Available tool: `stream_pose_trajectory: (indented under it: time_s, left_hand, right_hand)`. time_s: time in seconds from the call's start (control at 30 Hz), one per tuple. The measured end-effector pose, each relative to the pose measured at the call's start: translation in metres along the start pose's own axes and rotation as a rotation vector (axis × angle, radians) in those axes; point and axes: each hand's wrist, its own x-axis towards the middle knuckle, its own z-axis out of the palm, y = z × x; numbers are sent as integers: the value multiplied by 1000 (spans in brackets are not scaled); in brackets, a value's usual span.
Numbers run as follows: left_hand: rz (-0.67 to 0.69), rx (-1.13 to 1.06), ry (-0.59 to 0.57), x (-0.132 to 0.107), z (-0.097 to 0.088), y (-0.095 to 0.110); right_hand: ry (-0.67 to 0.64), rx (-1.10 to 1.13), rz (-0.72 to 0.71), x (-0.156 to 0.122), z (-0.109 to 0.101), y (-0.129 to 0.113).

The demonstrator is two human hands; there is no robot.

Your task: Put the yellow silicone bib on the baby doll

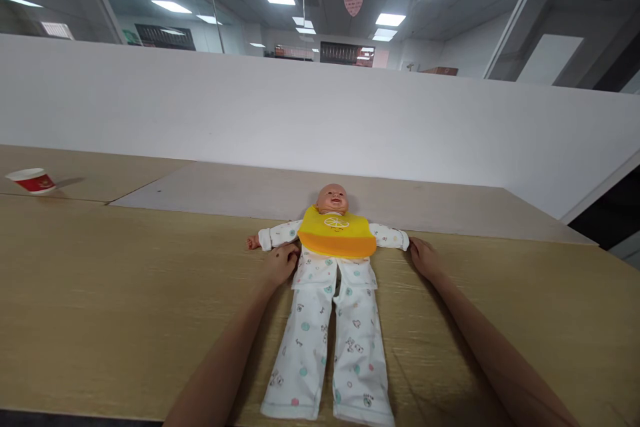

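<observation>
A baby doll (333, 199) lies on its back on the table, arms stretched out to both sides. It is dressed in a white patterned shirt (314, 271) and matching trousers (306, 347). A yellow bib (336, 232) with an orange lower band and a citrus-slice print covers its chest. My left hand (283, 263) is curled at the side of the shirt, just under the doll's arm, with its fingertips at the cloth. At the opposite sleeve's cuff (404, 240), my right hand (423, 257) has its fingers closed; the doll's hand there is hidden.
The wooden table (125, 307) has a grey panel (240, 188) along its back. A red and white paper cup (34, 181) tilts at the far left. Behind stands a white low wall (300, 113) topped by glass with heart-shaped notes (353, 2).
</observation>
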Motion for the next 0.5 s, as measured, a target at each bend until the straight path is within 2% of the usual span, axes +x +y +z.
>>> stream_pose_trajectory:
  time_s: [0.5]
  left_hand:
    - [21, 9, 12, 0, -1, 0]
  right_hand:
    - [-13, -11, 1, 0, -3, -3]
